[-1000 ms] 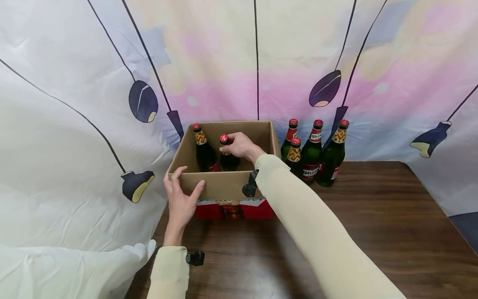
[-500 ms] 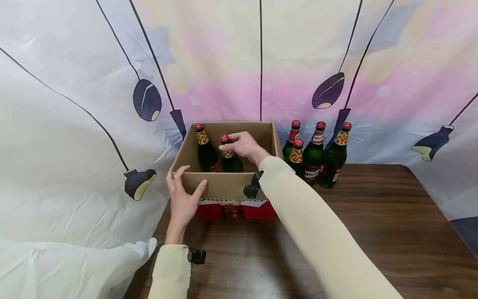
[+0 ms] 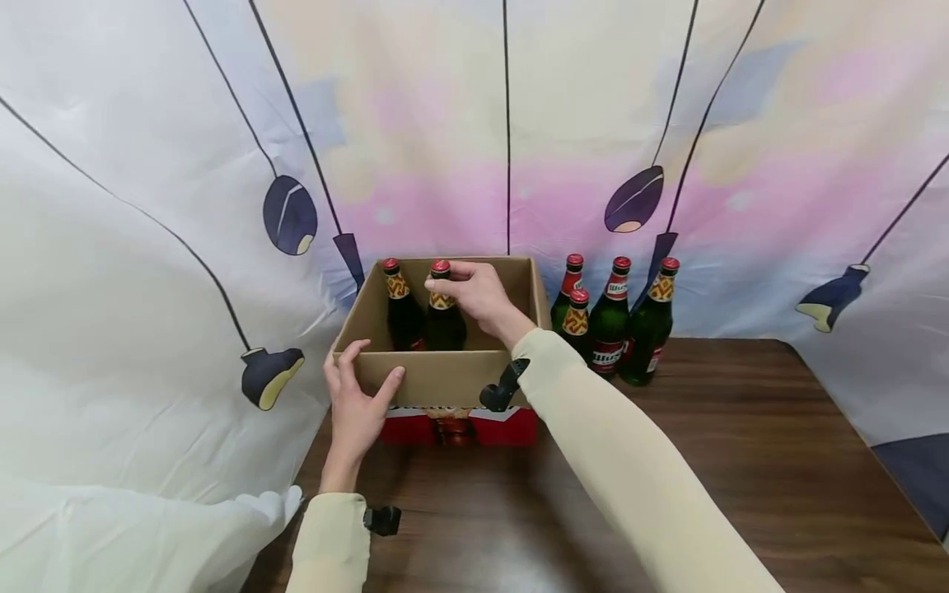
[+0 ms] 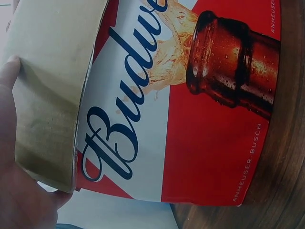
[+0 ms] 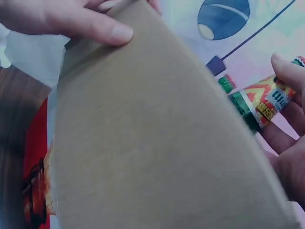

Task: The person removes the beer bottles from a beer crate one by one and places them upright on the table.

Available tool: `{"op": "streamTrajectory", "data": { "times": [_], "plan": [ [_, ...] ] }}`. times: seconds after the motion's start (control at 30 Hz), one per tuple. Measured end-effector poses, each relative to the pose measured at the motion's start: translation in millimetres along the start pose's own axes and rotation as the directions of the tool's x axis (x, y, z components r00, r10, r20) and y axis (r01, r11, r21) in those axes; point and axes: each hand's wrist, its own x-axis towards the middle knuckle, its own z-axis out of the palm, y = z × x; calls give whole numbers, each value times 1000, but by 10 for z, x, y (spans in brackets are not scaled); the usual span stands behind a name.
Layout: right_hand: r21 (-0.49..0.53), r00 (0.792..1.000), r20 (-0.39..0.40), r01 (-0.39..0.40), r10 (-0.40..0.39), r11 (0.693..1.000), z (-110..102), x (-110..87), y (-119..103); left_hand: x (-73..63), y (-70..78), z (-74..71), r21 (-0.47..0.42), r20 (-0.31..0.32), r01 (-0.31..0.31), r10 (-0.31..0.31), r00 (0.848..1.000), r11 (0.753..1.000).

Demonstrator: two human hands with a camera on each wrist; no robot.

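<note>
An opened cardboard beer box (image 3: 437, 379), red and white at its base, stands on the table. My right hand (image 3: 482, 296) pinches the neck of a green beer bottle (image 3: 445, 325) inside it, just below the red cap. The bottle is nearly upright, its base hidden by the box's front. To its left stands another beer bottle (image 3: 404, 317) with a patterned neck label. My left hand (image 3: 357, 416) holds the box's front left corner, the thumb against the outside of the raised front flap (image 5: 143, 114). Some left fingers are hidden behind the flap.
Several green beer bottles (image 3: 610, 321) with red caps stand close together just right of the box. A patterned cloth (image 3: 430, 123) hangs behind the dark wooden table (image 3: 741, 445). White cloth (image 3: 148, 535) lies along the left side.
The bottle in my right hand has risen and shifted slightly left, closer to the other bottle in the box. My left hand stays on the box corner. The head view has tilted a little.
</note>
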Motion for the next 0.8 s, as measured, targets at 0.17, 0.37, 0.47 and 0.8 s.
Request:
{"op": "streamTrajectory", "data": {
  "times": [0.17,0.37,0.47,0.8],
  "plan": [
    [-14,998,-55,-12,11,1000,-43,-13,-192,3,-42,-26,-1,5,-1,1,1000,1000],
    [-25,998,-65,0,-1,1000,-219,-76,-565,16,-56,-9,-4,-3,-12,12,1000,1000],
    [-23,997,-69,25,-26,999,-322,-124,-787,23,-69,-1,1,-8,-16,16,1000,1000],
    [61,996,-60,66,-62,996,-631,-310,-1563,53,-75,-9,5,-3,-15,15,1000,1000]
  ]
}}
